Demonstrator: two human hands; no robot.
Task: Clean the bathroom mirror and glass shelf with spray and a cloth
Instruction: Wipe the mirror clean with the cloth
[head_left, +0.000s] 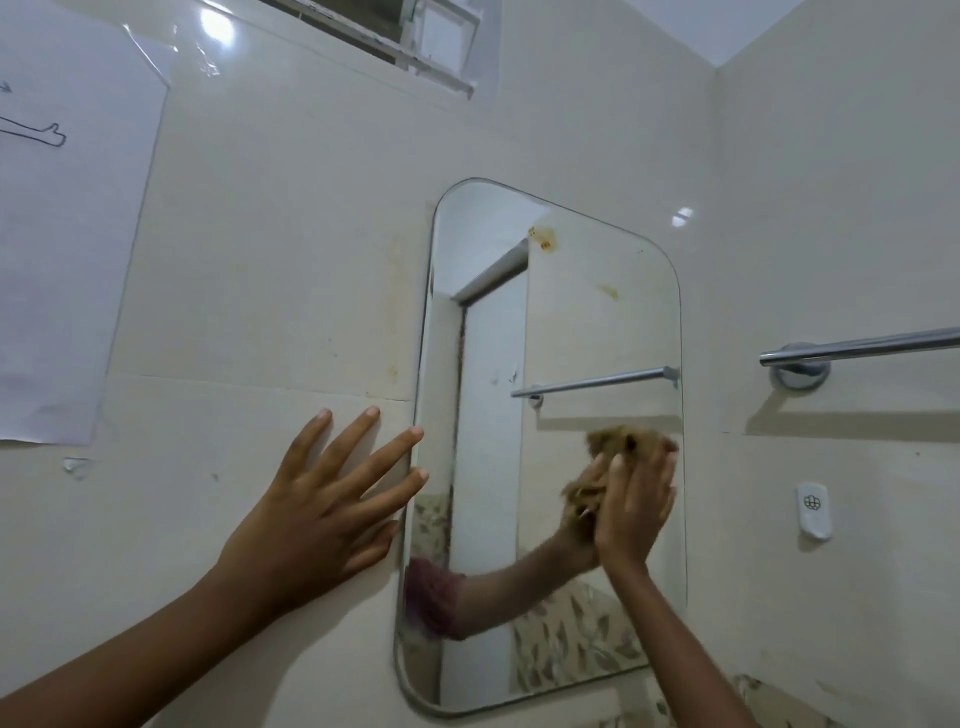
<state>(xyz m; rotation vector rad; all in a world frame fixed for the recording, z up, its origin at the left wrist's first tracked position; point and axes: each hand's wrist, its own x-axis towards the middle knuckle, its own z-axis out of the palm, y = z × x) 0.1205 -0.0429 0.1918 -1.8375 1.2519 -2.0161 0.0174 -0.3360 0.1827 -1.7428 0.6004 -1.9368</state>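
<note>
A tall mirror (571, 312) with rounded corners hangs on the cream tiled wall. My right hand (636, 506) presses a crumpled brown cloth (631, 439) flat against the glass on its right side, fingers straight; the hand's reflection shows beside it. My left hand (322, 504) lies flat with spread fingers on the wall tiles, its fingertips just touching the mirror's left edge. A rusty stain (545, 243) marks the glass near the top. No spray bottle and no glass shelf are in view.
A chrome towel rail (862, 345) sticks out from the right wall, close to the mirror. A small white hook (812, 509) sits below it. A taped paper sheet (67, 223) hangs on the left. A window (431, 36) is above.
</note>
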